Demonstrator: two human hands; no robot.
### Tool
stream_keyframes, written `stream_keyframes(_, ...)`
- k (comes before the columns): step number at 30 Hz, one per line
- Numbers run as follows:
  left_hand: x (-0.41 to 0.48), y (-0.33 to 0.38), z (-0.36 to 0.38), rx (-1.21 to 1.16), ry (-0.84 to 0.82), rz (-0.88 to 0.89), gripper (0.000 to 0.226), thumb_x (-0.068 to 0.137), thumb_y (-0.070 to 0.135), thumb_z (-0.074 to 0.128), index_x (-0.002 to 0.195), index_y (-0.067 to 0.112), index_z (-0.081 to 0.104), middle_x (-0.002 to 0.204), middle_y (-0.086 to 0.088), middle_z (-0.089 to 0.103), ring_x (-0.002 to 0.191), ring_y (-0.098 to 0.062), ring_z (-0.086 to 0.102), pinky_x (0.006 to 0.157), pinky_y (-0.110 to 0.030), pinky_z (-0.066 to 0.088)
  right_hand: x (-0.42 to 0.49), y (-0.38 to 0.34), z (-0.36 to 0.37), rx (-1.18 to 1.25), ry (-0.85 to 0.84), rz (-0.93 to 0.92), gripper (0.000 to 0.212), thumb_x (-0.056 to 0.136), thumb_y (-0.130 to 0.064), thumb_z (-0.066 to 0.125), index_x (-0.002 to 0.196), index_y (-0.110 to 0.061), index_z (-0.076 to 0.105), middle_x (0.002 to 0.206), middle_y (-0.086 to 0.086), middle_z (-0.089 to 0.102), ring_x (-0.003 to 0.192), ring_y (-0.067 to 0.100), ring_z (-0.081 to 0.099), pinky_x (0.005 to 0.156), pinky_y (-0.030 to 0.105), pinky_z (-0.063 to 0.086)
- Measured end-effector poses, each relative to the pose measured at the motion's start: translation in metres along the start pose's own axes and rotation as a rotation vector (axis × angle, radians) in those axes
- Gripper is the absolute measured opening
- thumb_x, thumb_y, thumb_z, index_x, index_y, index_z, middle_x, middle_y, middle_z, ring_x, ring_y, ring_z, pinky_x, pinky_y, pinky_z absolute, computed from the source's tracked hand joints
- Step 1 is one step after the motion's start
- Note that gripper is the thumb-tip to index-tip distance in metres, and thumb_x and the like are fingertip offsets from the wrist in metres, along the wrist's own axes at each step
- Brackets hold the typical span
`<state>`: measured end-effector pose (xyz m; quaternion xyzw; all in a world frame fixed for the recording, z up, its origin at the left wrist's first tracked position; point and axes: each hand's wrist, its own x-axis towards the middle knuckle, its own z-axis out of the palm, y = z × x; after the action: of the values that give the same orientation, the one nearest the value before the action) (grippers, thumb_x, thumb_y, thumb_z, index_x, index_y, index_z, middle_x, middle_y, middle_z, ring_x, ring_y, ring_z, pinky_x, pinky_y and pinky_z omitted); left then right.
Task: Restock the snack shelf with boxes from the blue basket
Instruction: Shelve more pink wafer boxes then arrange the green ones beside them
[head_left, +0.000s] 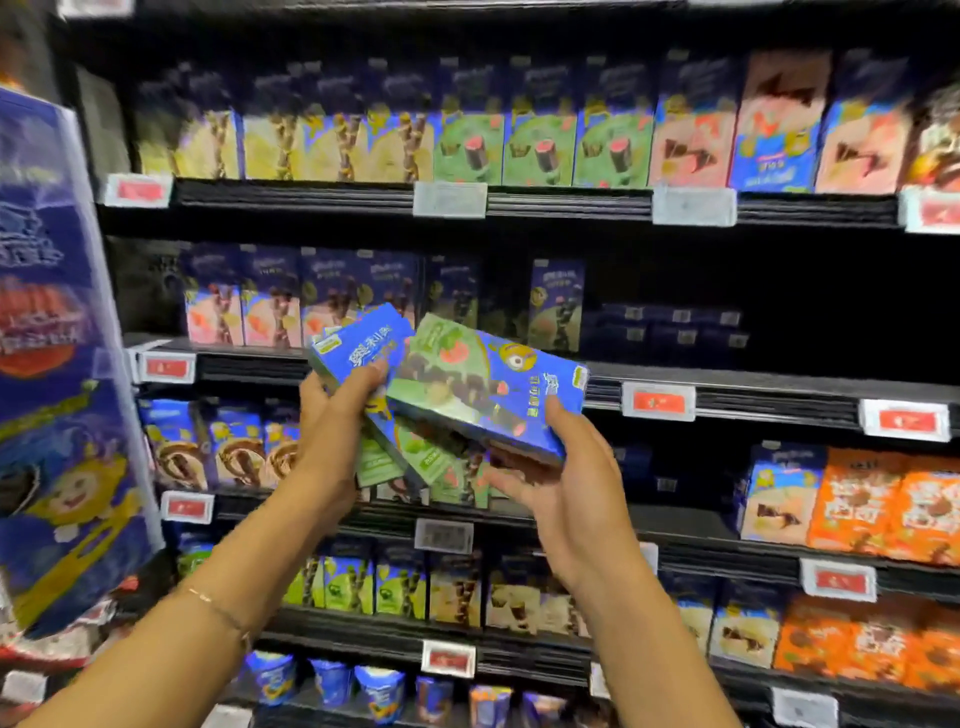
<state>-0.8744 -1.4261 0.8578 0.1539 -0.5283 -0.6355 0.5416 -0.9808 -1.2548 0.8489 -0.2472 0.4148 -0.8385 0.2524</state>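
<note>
Left hand (332, 415): grips a fan of boxes (358, 343), thumb across their blue ends.
Fan of boxes: long axes steeply tilted, blue ends up, green ends down.
Right hand (566, 493): holds 1 green-and-blue box (483, 384), thumb on its face, fingers beneath.
Green-and-blue box: near side of the snack shelf (753, 395), overlapping the fan; long axis nearly level, blue end pointing right.

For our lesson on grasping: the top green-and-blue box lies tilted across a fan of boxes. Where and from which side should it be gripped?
Grip the top box by its free right end, coming from the lower right, thumb on its face. That end juts clear of the other boxes held by the left hand.
</note>
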Motion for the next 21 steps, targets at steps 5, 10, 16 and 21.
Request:
stream_keyframes(5,0.052,-0.004,0.004,0.056,-0.118,-0.045,0.091,0.068,0.046,0.078,0.142,-0.002,0.053,0.134,-0.027,0.067,0.106,-0.038,0.071,0.088,-0.049,0.058,0.061,-0.015,0.004,-0.096,0.018,-0.131,0.038,0.099,-0.026,0.062,0.129,-0.002,0.059,0.118,0.017,0.072,0.101,0.031,0.072,0.08,0.05,0.059)
stream_keyframes(10,0.088,-0.002,0.03,0.082,-0.251,-0.078,0.051,0.083,0.034,0.077,0.127,0.01,0.069,0.11,-0.011,0.079,0.084,-0.025,0.077,0.066,-0.033,0.062,0.116,-0.032,0.014,-0.099,0.072,-0.215,0.025,0.099,-0.027,0.063,0.111,-0.005,0.065,0.096,0.014,0.074,0.08,0.023,0.07,0.066,0.035,0.056)
stream_keyframes(16,0.105,-0.002,0.05,0.149,-0.25,-0.103,0.034,0.089,0.039,0.075,0.113,0.015,0.077,0.101,-0.009,0.082,0.077,-0.024,0.079,0.066,-0.034,0.065,0.166,-0.06,0.006,-0.006,0.098,-0.047,0.025,0.097,-0.03,0.066,0.109,-0.009,0.069,0.104,0.012,0.077,0.093,0.028,0.074,0.085,0.043,0.06)
stream_keyframes(21,0.115,-0.001,0.043,0.131,-0.241,-0.171,0.028,0.09,0.045,0.069,0.087,0.023,0.085,0.094,-0.007,0.083,0.073,-0.024,0.08,0.06,-0.034,0.064,0.222,-0.07,0.004,0.062,0.162,0.01,0.014,0.103,-0.023,0.054,0.1,-0.009,0.058,0.091,0.013,0.068,0.078,0.029,0.067,0.084,0.046,0.055)
